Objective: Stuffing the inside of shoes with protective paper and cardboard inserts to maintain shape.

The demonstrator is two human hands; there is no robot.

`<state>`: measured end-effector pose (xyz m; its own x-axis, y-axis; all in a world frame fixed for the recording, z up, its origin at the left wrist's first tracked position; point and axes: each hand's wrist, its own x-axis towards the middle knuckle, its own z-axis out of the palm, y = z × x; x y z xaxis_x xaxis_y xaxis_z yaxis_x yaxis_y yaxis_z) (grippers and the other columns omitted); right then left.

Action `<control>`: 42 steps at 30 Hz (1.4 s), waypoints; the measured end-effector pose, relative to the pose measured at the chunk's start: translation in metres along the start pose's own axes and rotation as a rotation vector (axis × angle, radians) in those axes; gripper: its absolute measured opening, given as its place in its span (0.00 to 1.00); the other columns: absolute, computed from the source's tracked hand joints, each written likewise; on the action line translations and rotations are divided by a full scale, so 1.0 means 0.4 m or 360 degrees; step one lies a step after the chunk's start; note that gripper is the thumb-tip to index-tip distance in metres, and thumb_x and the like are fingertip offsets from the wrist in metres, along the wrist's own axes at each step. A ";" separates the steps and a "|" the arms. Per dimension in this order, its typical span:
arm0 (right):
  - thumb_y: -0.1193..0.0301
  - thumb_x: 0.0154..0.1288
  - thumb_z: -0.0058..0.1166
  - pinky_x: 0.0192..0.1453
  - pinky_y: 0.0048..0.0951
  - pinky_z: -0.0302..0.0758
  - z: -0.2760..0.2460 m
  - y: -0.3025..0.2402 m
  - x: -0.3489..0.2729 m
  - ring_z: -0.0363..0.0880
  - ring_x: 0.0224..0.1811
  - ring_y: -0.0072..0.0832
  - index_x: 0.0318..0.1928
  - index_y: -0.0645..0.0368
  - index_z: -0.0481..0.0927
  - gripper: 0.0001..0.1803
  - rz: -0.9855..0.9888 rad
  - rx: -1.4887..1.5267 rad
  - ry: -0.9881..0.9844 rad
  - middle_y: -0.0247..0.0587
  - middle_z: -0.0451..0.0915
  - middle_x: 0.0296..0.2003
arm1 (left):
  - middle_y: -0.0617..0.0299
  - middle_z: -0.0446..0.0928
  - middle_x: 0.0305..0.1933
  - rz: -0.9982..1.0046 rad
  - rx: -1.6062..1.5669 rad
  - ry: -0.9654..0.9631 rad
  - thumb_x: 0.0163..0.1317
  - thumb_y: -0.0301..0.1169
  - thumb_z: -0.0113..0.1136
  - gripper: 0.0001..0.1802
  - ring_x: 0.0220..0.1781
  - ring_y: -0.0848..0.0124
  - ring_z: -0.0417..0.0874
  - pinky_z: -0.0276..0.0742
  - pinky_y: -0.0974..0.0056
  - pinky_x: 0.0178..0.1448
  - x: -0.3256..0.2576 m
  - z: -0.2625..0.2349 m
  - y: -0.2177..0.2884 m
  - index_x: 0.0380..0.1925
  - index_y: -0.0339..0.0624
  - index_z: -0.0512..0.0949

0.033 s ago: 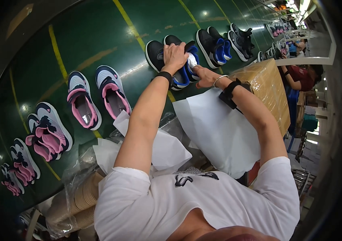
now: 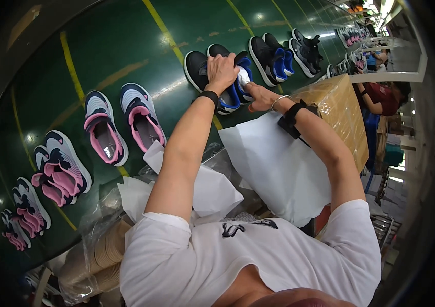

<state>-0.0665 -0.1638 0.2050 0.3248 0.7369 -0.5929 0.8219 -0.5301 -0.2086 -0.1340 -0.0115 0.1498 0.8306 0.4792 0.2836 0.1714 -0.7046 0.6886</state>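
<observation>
A pair of black shoes with blue lining stands on the green belt in front of me. My left hand (image 2: 222,72) is closed on the upper of the right-hand black shoe (image 2: 218,49), by its raised strap or tongue. Crumpled white paper (image 2: 243,76) shows in that shoe's opening. My right hand (image 2: 262,97) is at the heel end, its fingers bent against the paper and partly hidden by the shoe. The left-hand black shoe (image 2: 195,66) sits close beside, partly covered by my left hand and wrist.
Pink-lined shoes (image 2: 106,128) stand in pairs to the left on the green belt (image 2: 105,46). More black shoes (image 2: 264,59) stand to the right. A taped carton (image 2: 342,112) is by my right forearm, with white paper sheets (image 2: 279,163) before me. A person in dark red (image 2: 383,98) works beyond.
The shoes on the belt have shifted very slightly left. Both hands keep their places at the black shoe.
</observation>
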 end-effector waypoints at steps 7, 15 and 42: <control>0.66 0.34 0.67 0.66 0.35 0.61 0.025 0.091 0.134 0.61 0.60 0.53 0.55 0.74 0.64 0.45 -0.0247 -0.0168 0.0109 0.66 0.65 0.55 | 0.52 0.79 0.30 0.0021 -0.0088 -0.0026 0.48 0.37 0.62 0.15 0.42 0.59 0.78 0.63 0.56 0.51 0.013 0.009 0.033 0.35 0.43 0.77; 0.68 0.40 0.63 0.46 0.36 0.76 -0.027 -0.086 0.071 0.80 0.42 0.48 0.34 0.71 0.79 0.21 0.0406 0.0003 -0.0041 0.60 0.80 0.34 | 0.49 0.77 0.33 -0.0050 -0.0089 0.0046 0.48 0.38 0.59 0.19 0.40 0.54 0.78 0.68 0.54 0.50 -0.010 -0.007 -0.026 0.41 0.46 0.78; 0.50 0.61 0.48 0.36 0.42 0.76 0.173 -0.886 0.149 0.80 0.33 0.48 0.40 0.54 0.81 0.22 -0.0710 -0.0270 0.0274 0.51 0.81 0.30 | 0.47 0.77 0.32 -0.1306 0.0979 0.0350 0.49 0.39 0.61 0.15 0.41 0.50 0.79 0.75 0.53 0.45 -0.863 -0.937 -0.425 0.27 0.37 0.76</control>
<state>-0.3709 0.0391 0.1898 -0.0149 0.9420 -0.3351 0.9580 -0.0825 -0.2747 -0.6483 0.1388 0.1850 0.2336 0.9715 0.0408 0.9294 -0.2354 0.2841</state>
